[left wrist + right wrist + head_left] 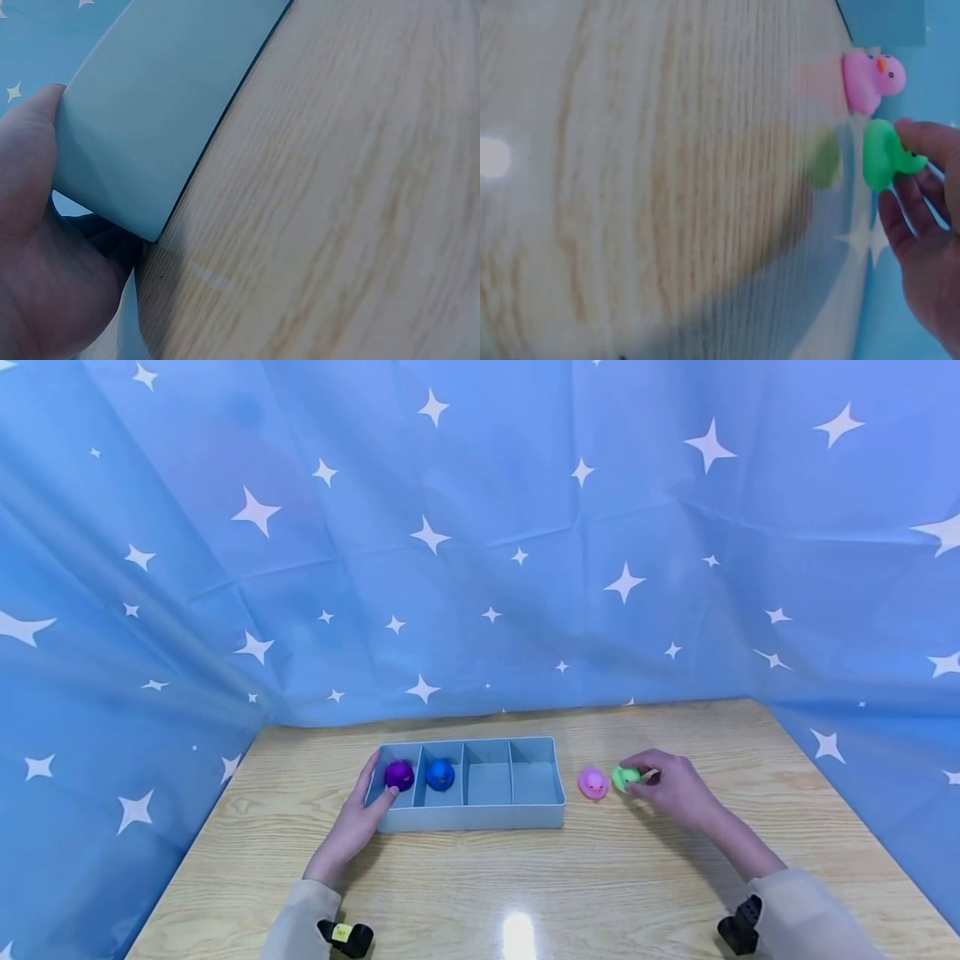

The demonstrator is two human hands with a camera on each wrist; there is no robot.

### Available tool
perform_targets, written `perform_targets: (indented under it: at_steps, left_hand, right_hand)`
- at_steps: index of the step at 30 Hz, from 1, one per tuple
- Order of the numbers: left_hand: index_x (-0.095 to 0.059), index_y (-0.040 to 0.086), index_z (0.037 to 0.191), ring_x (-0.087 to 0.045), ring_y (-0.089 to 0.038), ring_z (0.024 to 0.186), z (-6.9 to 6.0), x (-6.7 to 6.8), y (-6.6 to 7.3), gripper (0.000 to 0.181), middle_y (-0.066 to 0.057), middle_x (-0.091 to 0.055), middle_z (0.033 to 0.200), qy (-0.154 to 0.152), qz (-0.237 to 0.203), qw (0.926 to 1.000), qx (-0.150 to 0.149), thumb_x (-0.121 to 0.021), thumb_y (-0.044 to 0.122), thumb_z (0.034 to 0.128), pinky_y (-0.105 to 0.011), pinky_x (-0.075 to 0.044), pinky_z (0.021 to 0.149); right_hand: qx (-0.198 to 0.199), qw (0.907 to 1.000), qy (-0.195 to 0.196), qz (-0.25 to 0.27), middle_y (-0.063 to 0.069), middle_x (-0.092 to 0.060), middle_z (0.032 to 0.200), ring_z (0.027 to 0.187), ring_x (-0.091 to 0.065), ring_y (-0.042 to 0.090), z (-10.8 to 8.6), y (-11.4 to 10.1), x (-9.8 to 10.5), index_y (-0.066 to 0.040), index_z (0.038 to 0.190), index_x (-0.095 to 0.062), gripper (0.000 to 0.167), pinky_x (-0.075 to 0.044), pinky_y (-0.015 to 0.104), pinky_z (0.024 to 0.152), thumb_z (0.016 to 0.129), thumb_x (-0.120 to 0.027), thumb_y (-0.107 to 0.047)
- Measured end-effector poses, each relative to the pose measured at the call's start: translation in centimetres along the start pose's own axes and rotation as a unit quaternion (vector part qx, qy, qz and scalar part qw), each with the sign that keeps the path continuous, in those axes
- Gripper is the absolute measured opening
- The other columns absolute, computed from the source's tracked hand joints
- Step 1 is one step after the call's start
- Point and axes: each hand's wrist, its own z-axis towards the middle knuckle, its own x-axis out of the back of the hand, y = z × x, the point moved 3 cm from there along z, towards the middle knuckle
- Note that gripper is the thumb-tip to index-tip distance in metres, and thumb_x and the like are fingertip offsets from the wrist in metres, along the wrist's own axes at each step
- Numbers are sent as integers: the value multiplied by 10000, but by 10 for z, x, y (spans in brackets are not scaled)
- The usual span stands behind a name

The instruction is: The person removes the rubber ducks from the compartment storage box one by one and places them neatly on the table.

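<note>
A light blue box (471, 817) with a row of compartments lies on the table. My left hand (356, 814) grips its left end, the thumb over the near rim and the fingers along the left side; the left wrist view shows that hand (52, 277) at the corner of the box wall (157, 112). A purple rubber duck (399, 775) sits in the leftmost compartment, a blue rubber duck (439, 774) in the one beside it. My right hand (671, 787) pinches a green rubber duck (624, 777) between thumb and fingers. Left of it stands a pink rubber duck (593, 783).
The two right compartments (489, 783) of the box hold nothing. Behind the wooden table (450, 893) and along its sides hangs a blue cloth (525, 568) with white stars. A light glare lies on the near tabletop.
</note>
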Motion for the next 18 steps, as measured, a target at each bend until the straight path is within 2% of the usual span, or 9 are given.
perform_targets:
  at_steps: [7, 18]
  left_hand:
    - [-85, 314, 1664, -98, -468, 1530, -1, 0, 0, 755, -167, -103, 1706, -15, -12, 10000, 11, -532, 396, 1062, -700, -109, 1172]
    - [-83, 310, 1664, -87, -459, 1535, -2, -1, 2, 753, -163, -96, 1708, -21, -54, 10000, 52, -530, 393, 1063, -694, -105, 1177]
  right_hand:
    - [-82, 10000, 2, 31, 141, -706, 1082, 906, -681, 263, -2, 3, -1, 40, 1137, -731, 278, -589, 265, 712, 862, -769, 32]
    - [-4, 10000, 72, 29, 188, -698, 1102, 897, -692, 282, -6, 5, 1, 58, 1126, -726, 283, -597, 283, 719, 848, -776, 68]
